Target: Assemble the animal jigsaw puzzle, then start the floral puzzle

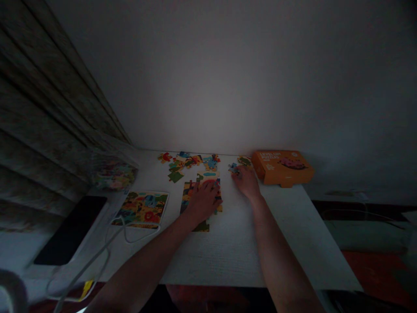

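Observation:
My left hand point(203, 200) lies flat with its fingers spread over a partly joined jigsaw puzzle point(203, 227), hiding much of its middle. Farther right, my right hand point(246, 180) has its fingers closed on a blue puzzle piece point(232, 167); the fingertips are partly hidden. Just behind that hand lies a green and yellow puzzle piece point(244, 161). Loose puzzle pieces point(176, 175) are scattered along the back of the table, among them a blue one point(211, 163) and a red one point(166, 157). A picture card point(143, 208) with an elephant and a lion lies to the left.
An orange puzzle box point(282, 167) stands at the back right against the wall. A dark tablet or phone point(71, 230) lies at the left edge of the white table point(224, 261). A white cable point(133, 241) loops over the picture card. Near the curtain sits a clear plastic bag point(112, 171).

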Motion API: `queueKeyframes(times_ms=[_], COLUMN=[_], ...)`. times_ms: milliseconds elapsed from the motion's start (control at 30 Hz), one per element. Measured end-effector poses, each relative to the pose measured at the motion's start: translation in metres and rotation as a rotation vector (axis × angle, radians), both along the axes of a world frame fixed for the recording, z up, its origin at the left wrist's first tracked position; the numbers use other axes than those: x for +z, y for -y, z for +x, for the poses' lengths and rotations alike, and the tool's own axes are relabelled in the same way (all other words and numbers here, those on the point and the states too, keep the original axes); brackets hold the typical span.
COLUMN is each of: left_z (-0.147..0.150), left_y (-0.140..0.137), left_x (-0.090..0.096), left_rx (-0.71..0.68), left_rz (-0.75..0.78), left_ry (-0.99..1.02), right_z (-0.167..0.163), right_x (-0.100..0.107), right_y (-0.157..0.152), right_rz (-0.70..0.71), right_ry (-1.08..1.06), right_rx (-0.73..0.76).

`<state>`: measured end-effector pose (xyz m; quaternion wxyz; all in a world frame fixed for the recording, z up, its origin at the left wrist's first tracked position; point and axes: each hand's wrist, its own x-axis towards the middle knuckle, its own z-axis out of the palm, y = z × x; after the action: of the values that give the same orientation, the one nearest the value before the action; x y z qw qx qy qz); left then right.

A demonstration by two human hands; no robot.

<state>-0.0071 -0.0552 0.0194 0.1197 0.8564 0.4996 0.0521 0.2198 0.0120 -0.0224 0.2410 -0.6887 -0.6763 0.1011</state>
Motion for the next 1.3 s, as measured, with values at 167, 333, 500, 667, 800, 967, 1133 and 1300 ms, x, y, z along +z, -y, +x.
queueKeyframes(times_ms=[167, 333, 500, 667, 800, 967, 1133, 1300], left_z=[-0.010, -0.031, -0.056, -0.072, -0.091, -0.114, -0.110, -0.088], left_y=[0.000, -0.016, -0.045, -0.058, -0.067, -0.080, -0.086, -0.099], left_x=[0.007, 0.008, 0.001, -0.004, -0.002, -0.007, -0.022, -0.021], left_rx=[-0.037, -0.087, -0.002, 0.217, 0.496, 0.639, 0.594, 0.583], left_rz=[-0.037, -0.080, -0.012, 0.066, 0.140, 0.161, 0.175, 0.222], left_ry=[-0.040, 0.045, 0.188, 0.189, 0.176, 0.191, 0.191, 0.187], right_z=[-0.008, -0.015, -0.012, -0.011, -0.013, -0.014, -0.015, -0.017], right_x=[0.001, 0.008, 0.005, 0.005, 0.008, 0.003, 0.000, 0.004], right_y=[0.004, 0.001, -0.003, -0.004, -0.003, -0.001, 0.001, 0.001], right_rz=[-0.013, -0.061, -0.042, -0.054, -0.035, -0.005, 0.018, 0.089], right_ry=[0.073, 0.107, 0.103, 0.009, -0.019, -0.079, -0.062, -0.083], right_rx=[-0.067, -0.020, 0.047, 0.056, 0.066, 0.088, 0.000, -0.030])
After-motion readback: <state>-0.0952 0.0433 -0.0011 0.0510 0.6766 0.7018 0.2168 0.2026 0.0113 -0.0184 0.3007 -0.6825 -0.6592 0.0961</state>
